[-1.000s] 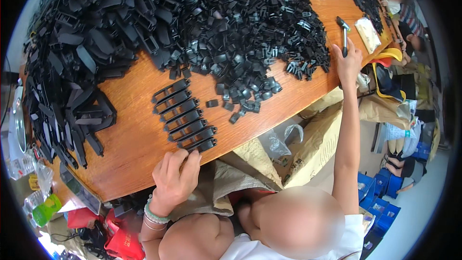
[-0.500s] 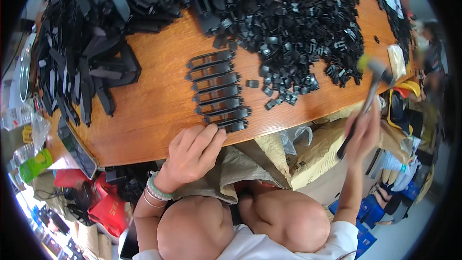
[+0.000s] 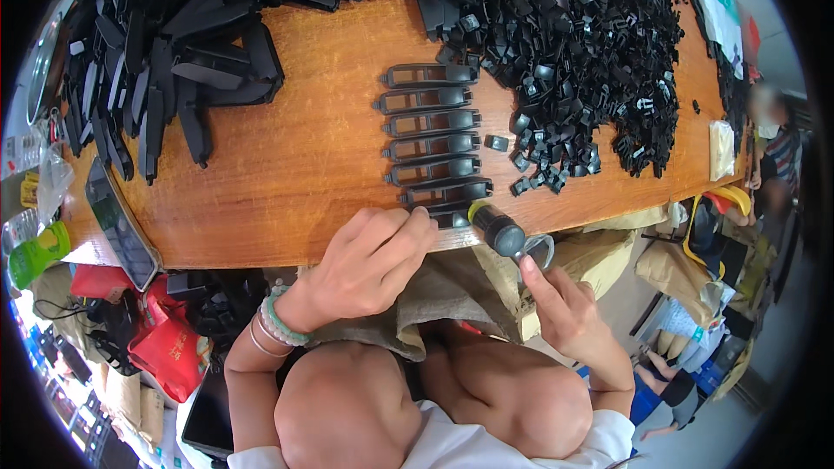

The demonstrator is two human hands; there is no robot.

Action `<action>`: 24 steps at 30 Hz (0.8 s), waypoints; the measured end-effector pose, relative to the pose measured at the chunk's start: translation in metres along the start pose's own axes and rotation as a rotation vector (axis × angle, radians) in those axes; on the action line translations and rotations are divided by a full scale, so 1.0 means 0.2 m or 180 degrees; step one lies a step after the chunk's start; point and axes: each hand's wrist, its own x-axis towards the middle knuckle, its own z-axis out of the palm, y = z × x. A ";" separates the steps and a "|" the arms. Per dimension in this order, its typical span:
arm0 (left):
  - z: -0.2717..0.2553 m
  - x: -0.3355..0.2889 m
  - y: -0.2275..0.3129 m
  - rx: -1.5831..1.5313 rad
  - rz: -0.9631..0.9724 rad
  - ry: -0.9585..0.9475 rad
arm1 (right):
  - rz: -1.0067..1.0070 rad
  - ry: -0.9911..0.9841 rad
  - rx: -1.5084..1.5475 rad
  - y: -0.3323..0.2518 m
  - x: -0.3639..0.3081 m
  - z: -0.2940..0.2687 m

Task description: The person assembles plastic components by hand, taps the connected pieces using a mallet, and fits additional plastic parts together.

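Observation:
Several black plastic frame-like pieces (image 3: 433,123) lie in a column, side by side, on the wooden table. My left hand (image 3: 369,256), with a beaded bracelet at the wrist, is closed over the left end of the nearest black plastic piece (image 3: 449,218) at the table's front edge. In my right hand (image 3: 569,313) is a mallet (image 3: 501,232) with a black head and a yellow-green face. Its head is at the right end of that nearest piece; whether they touch I cannot tell. My hand hides most of the handle. One small black clip (image 3: 496,143) sits right of the column.
Long black plastic parts (image 3: 156,61) are heaped on the far left, small black clips (image 3: 599,52) on the right. A phone (image 3: 122,219) lies at the left edge of the table (image 3: 321,122). Below are a red bag (image 3: 169,352) and brown sacks (image 3: 599,260). Another person is at far right.
My right hand has brought the mallet from the raised position at right, down and left to the nearest piece. My left hand stays on that piece. The whole view has shifted.

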 end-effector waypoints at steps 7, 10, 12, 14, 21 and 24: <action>0.00 0.02 0.01 0.0231 -0.0049 0.0118 | -0.0148 0.0655 0.0152 0.05 -0.01 -0.01; 0.01 0.02 0.01 0.0296 -0.0094 -0.0092 | 0.0156 0.0157 0.0026 0.05 0.04 0.01; 0.01 0.01 0.00 0.0212 -0.0128 -0.0114 | 0.0235 0.0152 0.0249 0.04 0.06 0.02; 0.01 0.01 0.00 0.0131 -0.0162 -0.0150 | 0.0241 0.0180 0.0543 0.06 0.09 0.03; 0.00 0.07 0.01 0.0214 -0.0563 -0.0175 | -0.0154 0.0671 0.0253 0.07 0.14 0.03; -0.02 0.06 0.00 0.0174 -0.0505 -0.0268 | -0.0073 0.0312 0.0301 0.07 0.20 0.02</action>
